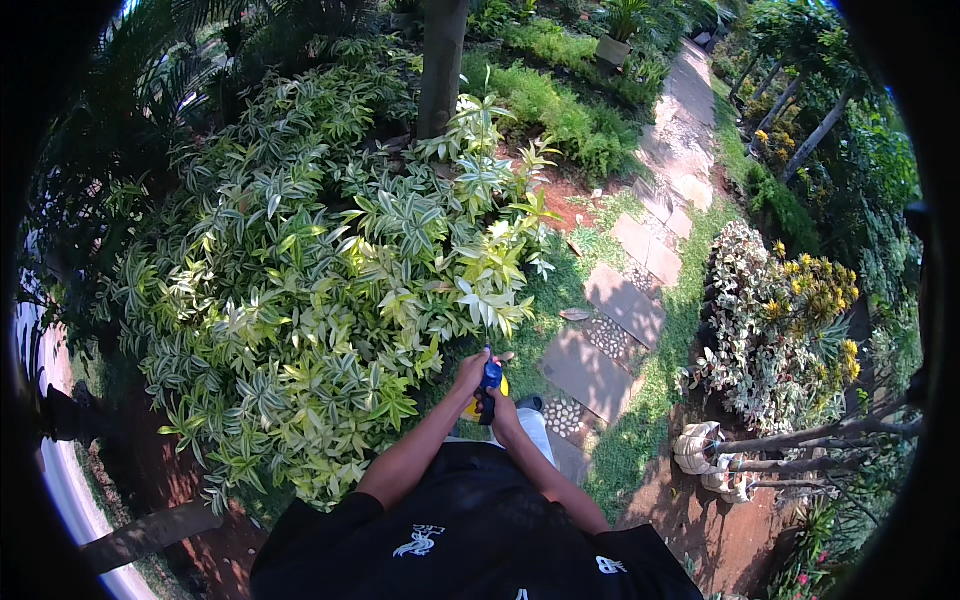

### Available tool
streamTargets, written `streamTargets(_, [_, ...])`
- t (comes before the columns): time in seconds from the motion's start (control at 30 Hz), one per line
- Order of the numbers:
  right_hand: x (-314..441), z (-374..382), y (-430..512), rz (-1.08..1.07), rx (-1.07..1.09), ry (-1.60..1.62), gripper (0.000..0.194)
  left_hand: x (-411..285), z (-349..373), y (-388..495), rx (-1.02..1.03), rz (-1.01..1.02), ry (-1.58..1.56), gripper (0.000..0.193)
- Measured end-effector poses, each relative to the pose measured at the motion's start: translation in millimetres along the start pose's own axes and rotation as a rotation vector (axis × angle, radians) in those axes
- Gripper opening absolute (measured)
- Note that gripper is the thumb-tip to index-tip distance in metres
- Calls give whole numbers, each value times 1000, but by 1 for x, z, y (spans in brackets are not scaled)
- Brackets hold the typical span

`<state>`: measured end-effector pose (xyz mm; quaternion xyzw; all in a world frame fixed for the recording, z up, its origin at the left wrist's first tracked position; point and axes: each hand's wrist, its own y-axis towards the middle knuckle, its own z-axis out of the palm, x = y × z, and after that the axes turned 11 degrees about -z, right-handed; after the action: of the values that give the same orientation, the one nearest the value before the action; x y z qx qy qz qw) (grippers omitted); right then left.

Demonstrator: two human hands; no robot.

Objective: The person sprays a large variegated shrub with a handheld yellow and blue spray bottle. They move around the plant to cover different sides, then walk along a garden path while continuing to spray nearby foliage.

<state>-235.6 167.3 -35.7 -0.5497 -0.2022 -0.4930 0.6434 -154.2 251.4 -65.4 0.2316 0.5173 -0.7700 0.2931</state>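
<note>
My left hand [470,373] is closed around the upper side of a blue and black spray head [492,372]. Lower down, my right hand [504,409] grips the same device near its black part. Below and partly behind both hands shows a yellow body [472,413], which looks like the sprayer's bottle; most of it is hidden. The device's thin tip points ahead, close to the edge of a large bush with green and white striped leaves [405,225]. Neither hand touches the leaves.
A tree trunk [441,67] rises from the bush. Stone slabs [587,373] with pebbles between them form a path on the right, edged by grass [637,450]. Farther right stand a pale-leaved shrub [742,322] and saplings in white bags [697,448]. A leaning trunk [154,531] lies lower left.
</note>
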Motion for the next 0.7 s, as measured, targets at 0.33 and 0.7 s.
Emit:
streamTargets(0.33, [1, -17, -15, 28, -85, 29, 26, 23, 15, 5, 114, -92, 1, 37])
streamTargets(0.7, [4, -19, -14, -33, -58, 76, 27, 6, 23, -2, 150, -34, 75, 37])
